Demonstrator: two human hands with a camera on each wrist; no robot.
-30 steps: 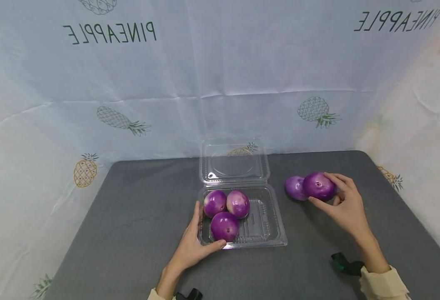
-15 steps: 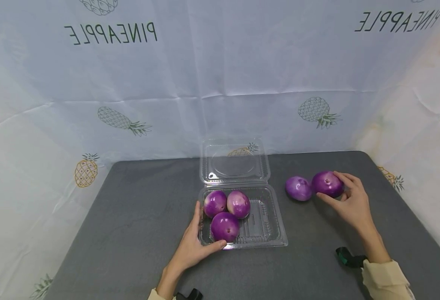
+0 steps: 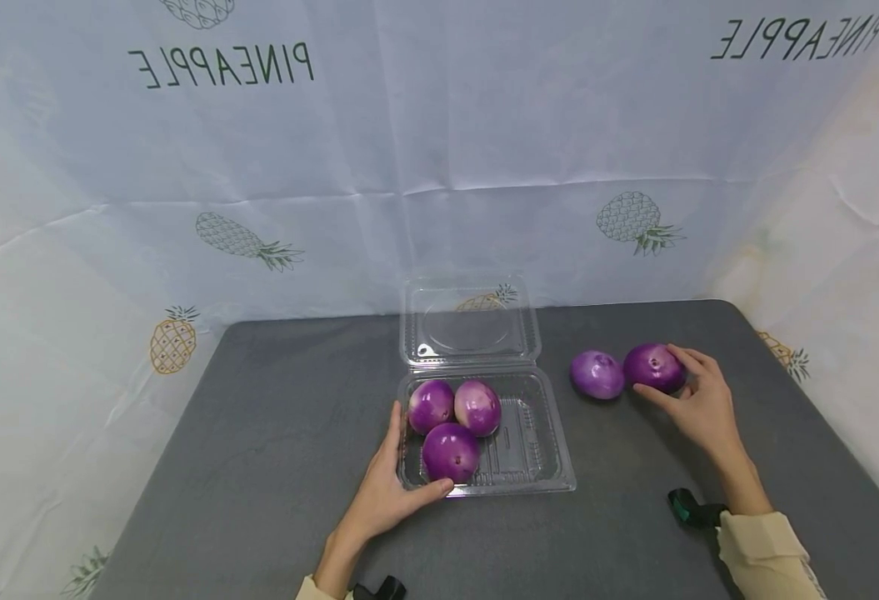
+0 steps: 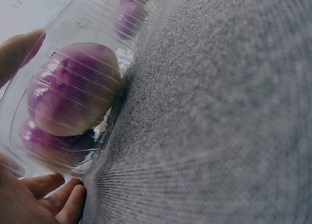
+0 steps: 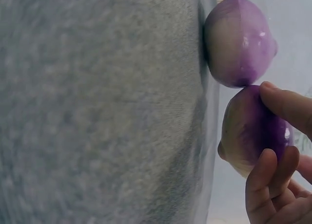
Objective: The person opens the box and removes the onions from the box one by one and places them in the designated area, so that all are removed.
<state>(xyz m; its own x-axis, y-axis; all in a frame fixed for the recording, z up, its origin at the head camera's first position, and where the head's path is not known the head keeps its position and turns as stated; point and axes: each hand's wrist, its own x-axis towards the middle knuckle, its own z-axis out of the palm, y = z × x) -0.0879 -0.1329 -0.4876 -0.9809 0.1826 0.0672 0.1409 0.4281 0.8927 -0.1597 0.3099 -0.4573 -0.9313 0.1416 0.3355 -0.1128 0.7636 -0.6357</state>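
Observation:
My right hand [image 3: 701,408] pinches a glossy purple onion [image 3: 653,368] between thumb and fingers. In the right wrist view this onion [image 5: 253,131] is held a little off the table, its pale underside and small nub showing. Right at its left side, a second purple onion [image 3: 596,375] lies on the table. A clear plastic clamshell box [image 3: 525,483] stands in the middle with its lid raised. Three purple onions [image 3: 450,452] sit in its left half. My left hand [image 3: 387,496] holds the box's front left corner, thumb on the front rim and fingers along the left wall.
The clamshell's lid [image 3: 469,325] leans back toward the white pineapple-print cloth [image 3: 349,167] behind the dark grey table [image 3: 274,467]. Black straps with camera parts [image 3: 694,508] sit at both wrists. The table's right edge runs beyond the right hand.
My right hand has moved slightly right with its onion, uncovering more of the onion on the table; over the last half second it stays nearly still. The left hand and box have not moved.

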